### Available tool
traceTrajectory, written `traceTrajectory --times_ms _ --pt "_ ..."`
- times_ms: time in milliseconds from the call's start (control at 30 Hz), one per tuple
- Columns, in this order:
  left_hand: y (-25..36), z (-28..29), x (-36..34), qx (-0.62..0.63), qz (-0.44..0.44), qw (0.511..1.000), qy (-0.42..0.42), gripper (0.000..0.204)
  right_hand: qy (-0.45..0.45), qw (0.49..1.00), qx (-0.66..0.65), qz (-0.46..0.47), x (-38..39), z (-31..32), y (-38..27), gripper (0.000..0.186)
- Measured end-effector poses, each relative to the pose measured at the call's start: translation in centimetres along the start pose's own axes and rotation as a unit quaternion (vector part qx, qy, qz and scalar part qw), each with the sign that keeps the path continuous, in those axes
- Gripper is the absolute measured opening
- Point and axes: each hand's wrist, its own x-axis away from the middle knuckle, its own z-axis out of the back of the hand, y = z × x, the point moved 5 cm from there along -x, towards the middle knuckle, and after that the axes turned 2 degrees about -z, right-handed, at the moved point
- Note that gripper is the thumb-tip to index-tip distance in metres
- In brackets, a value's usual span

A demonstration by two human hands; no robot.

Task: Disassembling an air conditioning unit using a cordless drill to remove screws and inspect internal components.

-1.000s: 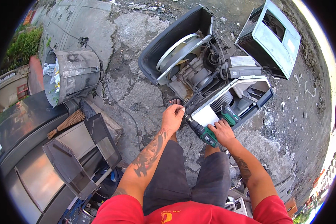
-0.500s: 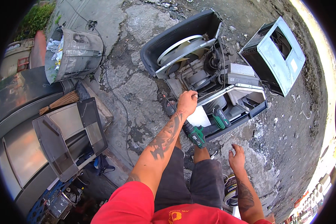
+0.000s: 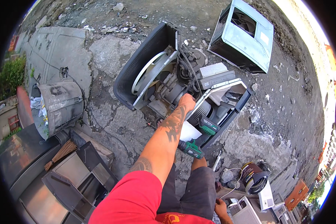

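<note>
An opened air conditioner [image 3: 124, 83] lies on the ground before me, its black casing exposing a fan wheel, a motor [image 3: 175, 94] and a blower drum. My left hand [image 3: 187, 102] reaches into it beside the motor, fingers curled closed; whatever they may hold is hidden. Two green-and-black cordless power tools lie close by: one tool [image 3: 209, 126] rests over the unit's near part, the other tool [image 3: 193, 149] is at its near edge, above my knee. A white sheet [image 3: 190, 132] lies between them. My right hand [image 3: 221, 206] is low beside my right thigh, its fingers partly hidden.
A metal housing [image 3: 250, 37] with a fan opening stands at far right. At left are a tipped bin [image 3: 63, 106], a stick broom [image 3: 61, 154] and grey panels [image 3: 69, 190]. A dark bucket [image 3: 252, 173] with coiled cable stands at right, near a white grille [image 3: 243, 214]. Broken concrete surrounds the unit.
My view has shifted, so the unit sits further left and lower. My left hand has moved further into the unit, toward the motor. My right hand has dropped back beside my thigh.
</note>
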Motion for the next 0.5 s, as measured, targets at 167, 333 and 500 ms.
traceTrajectory --times_ms 167,333,500 --pt "2.6 1.4 1.1 -0.080 -0.050 0.994 0.046 0.022 -0.030 0.988 -0.148 -0.021 2.9 -8.9 6.7 0.031" --pt "3.4 2.4 3.2 -0.197 -0.133 0.969 0.071 0.019 -0.005 0.949 -0.314 -0.003 6.4 -8.5 -1.9 0.037" --pt "-1.4 5.0 7.0 -0.138 -0.126 0.971 0.150 0.064 0.031 0.999 -0.034 -0.020 3.8 -4.8 -2.9 0.036"
